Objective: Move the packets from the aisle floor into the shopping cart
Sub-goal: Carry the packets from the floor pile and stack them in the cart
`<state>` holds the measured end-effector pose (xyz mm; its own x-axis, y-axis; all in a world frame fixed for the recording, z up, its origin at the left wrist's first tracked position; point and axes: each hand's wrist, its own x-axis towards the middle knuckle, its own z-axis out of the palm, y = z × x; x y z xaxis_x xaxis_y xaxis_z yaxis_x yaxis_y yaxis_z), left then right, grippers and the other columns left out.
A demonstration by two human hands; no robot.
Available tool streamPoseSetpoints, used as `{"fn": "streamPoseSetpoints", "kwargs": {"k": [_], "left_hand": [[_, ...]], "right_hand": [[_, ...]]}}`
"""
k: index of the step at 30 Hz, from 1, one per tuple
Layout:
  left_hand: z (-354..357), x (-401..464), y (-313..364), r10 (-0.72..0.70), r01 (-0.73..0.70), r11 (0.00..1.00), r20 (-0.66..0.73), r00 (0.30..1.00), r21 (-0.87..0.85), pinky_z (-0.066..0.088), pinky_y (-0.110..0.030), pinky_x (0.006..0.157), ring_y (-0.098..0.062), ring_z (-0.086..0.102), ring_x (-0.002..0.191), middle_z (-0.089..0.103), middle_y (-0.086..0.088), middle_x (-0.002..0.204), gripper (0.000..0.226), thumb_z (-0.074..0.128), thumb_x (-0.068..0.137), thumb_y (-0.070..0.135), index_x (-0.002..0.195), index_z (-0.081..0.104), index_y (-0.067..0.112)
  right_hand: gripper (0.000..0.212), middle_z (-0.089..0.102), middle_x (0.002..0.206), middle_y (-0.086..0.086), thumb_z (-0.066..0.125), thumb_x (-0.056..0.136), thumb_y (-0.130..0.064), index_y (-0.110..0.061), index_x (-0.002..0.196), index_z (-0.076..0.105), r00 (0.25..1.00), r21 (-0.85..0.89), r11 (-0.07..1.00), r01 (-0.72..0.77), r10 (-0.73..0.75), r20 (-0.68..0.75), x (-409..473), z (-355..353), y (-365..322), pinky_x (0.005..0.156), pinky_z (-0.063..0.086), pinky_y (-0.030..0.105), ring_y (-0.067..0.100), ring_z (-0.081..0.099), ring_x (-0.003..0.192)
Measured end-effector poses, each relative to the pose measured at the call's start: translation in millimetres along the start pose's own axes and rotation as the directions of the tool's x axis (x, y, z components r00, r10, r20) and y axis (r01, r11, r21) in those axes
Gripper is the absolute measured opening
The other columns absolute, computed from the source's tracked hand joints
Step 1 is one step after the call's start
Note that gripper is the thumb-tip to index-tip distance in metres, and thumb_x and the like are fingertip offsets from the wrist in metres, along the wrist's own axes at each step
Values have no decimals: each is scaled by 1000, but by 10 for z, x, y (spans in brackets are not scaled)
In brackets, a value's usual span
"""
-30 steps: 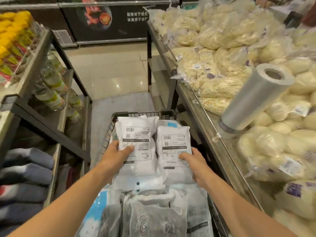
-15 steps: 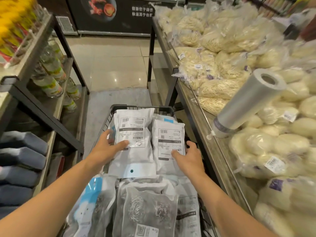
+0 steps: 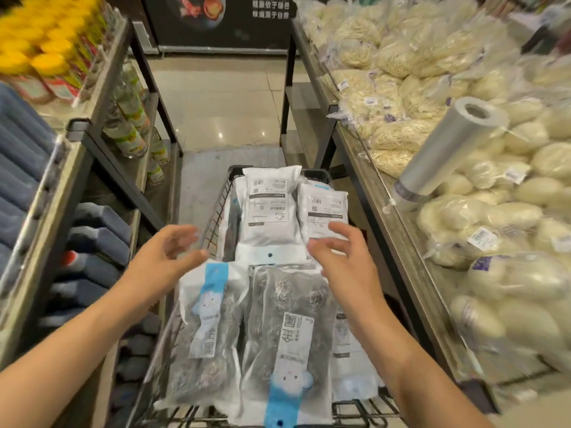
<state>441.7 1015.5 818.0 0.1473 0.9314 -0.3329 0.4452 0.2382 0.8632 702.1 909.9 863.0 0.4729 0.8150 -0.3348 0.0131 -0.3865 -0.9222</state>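
Two white packets lie side by side at the far end of the black wire shopping cart [image 3: 216,208]: the left white packet [image 3: 269,208] and the right white packet [image 3: 323,205]. Nearer me in the cart lie clear packets of grey scourers with blue bands [image 3: 287,335]. My left hand [image 3: 163,261] hovers over the cart's left rim, fingers relaxed, holding nothing. My right hand [image 3: 343,257] hovers just short of the right white packet, fingers spread, empty. No packet on the aisle floor is in view.
A shelf rack [image 3: 102,125] with jars and dark blue jugs stands close on the left. A counter [image 3: 380,193] piled with bagged noodles and dough runs along the right, with a roll of plastic bags [image 3: 441,156] on it. Tiled floor [image 3: 222,103] lies beyond the cart.
Both hands have let go of the two white packets and drawn back toward me. The packets now rest in the cart's far end.
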Motion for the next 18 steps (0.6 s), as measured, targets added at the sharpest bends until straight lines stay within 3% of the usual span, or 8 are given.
{"fn": "streamPoseSetpoints", "kwargs": {"k": [6, 10, 13, 18], "left_hand": [[-452, -742, -119, 81, -89, 990, -75, 994, -110, 52, -4, 76, 6, 68, 103, 71, 6, 119, 38, 75, 92, 9, 128, 63, 17], [-612, -1209, -174, 129, -129, 987, 1, 992, -95, 55, -11, 81, 1, 70, 103, 75, 4, 113, 31, 74, 92, 11, 120, 66, 21], [-727, -1545, -288, 168, -167, 986, 43, 985, -25, 55, -20, 90, 1, 70, 103, 76, 9, 109, 29, 75, 92, 13, 116, 68, 28], [-923, -1934, -506, 169, -168, 985, -7, 986, 46, 48, -16, 88, 9, 66, 106, 71, 27, 112, 24, 72, 94, 23, 113, 67, 37]], "right_hand": [[25, 74, 107, -10, 76, 91, -31, -37, 114, 69, 996, 41, 999, -8, 4, 90, -920, 199, 104, 90, 56, 33, 6, 71, 101], [15, 76, 106, 4, 75, 93, -21, -26, 107, 74, 992, 39, 999, 5, -10, 126, -1379, 435, 117, 78, 59, 27, 19, 74, 98], [13, 76, 105, 8, 72, 95, -18, -22, 106, 75, 987, 41, 999, 16, -22, 162, -1621, 565, 135, 80, 59, 31, 21, 75, 94], [11, 77, 100, 10, 70, 95, -14, -19, 104, 75, 980, 50, 998, 38, -47, 194, -1785, 644, 171, 76, 57, 32, 26, 75, 89]]}}
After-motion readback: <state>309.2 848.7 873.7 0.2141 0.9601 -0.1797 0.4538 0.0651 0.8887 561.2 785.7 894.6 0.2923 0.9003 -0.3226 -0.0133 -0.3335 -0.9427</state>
